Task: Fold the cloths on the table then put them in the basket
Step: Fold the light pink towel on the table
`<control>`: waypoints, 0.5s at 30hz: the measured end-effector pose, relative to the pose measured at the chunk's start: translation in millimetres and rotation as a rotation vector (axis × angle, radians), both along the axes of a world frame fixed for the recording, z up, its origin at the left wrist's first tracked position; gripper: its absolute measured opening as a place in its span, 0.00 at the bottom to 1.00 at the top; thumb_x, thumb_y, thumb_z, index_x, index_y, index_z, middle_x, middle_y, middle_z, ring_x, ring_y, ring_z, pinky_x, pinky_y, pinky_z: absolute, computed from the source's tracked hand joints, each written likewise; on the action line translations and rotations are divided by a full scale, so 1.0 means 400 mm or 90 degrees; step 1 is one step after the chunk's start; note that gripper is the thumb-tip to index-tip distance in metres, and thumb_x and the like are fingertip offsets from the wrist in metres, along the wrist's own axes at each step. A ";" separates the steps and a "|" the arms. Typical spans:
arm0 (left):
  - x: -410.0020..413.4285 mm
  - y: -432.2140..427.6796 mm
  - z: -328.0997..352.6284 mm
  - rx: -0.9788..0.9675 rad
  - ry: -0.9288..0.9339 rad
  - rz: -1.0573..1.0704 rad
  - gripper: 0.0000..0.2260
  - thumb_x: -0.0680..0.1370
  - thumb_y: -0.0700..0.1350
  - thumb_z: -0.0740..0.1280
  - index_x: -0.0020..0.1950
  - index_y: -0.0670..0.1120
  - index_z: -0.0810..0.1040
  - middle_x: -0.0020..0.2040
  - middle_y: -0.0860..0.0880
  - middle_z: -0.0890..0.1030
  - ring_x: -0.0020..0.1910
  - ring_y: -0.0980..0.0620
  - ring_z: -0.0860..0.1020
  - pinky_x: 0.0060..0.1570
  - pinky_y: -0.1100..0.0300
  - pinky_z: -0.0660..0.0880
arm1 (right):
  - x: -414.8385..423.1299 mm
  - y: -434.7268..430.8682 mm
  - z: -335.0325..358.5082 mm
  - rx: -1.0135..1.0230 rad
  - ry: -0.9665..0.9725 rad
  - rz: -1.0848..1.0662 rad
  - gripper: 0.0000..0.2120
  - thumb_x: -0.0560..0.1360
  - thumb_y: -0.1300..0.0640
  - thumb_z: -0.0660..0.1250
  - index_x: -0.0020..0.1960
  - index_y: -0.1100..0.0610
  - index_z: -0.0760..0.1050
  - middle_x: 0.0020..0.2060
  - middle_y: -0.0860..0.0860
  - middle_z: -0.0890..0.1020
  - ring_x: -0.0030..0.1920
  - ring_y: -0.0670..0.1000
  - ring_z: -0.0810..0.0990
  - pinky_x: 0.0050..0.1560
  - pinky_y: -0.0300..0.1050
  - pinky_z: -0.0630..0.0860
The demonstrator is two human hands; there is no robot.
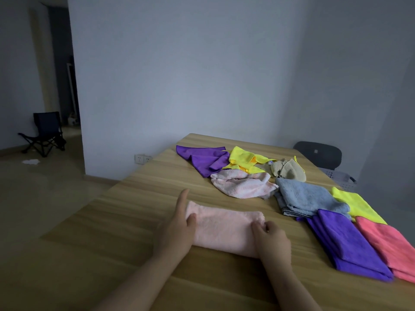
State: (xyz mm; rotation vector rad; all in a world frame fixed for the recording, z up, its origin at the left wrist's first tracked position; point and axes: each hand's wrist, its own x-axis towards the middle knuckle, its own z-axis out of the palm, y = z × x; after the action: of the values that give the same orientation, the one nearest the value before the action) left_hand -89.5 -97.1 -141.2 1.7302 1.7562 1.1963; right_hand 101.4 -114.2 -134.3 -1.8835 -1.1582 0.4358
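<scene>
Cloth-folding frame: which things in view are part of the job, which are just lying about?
Job: pink cloth with left hand and right hand on it; far purple cloth, far yellow cloth, beige cloth, pale pink cloth, grey-blue cloth; folded yellow cloth, folded purple cloth, folded coral cloth; basket; table.
Lying about: dark chair, folding chair, wall socket.

- I see a plain room, likely a flat: bare pale walls (202, 75), glossy floor (45, 187).
- A low wall socket (142, 158) and a folding camp chair (45, 133) by a doorway (64, 63).
- Wooden desk (112, 232) with a dark office chair (318, 153) behind.
</scene>
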 end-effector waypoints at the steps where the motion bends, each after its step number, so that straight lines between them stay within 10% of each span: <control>1: 0.001 0.003 0.000 0.001 0.024 0.006 0.25 0.80 0.50 0.56 0.72 0.68 0.50 0.56 0.48 0.78 0.53 0.44 0.76 0.54 0.53 0.73 | -0.004 0.000 -0.001 -0.001 0.006 -0.014 0.13 0.75 0.52 0.59 0.34 0.54 0.67 0.31 0.51 0.73 0.37 0.55 0.71 0.33 0.44 0.63; 11: 0.006 0.021 -0.006 -0.041 0.221 0.094 0.15 0.75 0.48 0.59 0.59 0.63 0.69 0.58 0.52 0.67 0.61 0.49 0.69 0.61 0.51 0.57 | -0.025 -0.027 0.004 -0.060 -0.181 -0.078 0.06 0.77 0.51 0.55 0.51 0.51 0.66 0.53 0.52 0.77 0.58 0.55 0.72 0.57 0.51 0.61; 15: -0.004 0.000 -0.006 0.149 0.358 -0.173 0.24 0.75 0.39 0.58 0.64 0.65 0.68 0.72 0.66 0.60 0.74 0.59 0.49 0.69 0.44 0.37 | -0.023 -0.029 0.005 -0.061 -0.202 -0.073 0.06 0.77 0.50 0.57 0.52 0.50 0.66 0.53 0.52 0.76 0.58 0.55 0.71 0.57 0.51 0.62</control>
State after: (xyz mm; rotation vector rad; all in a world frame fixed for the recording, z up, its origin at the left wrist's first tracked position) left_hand -91.1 -97.3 -143.7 2.5404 1.6235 0.8757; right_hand 92.2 -125.6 -132.3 -2.1452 -1.2421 0.1314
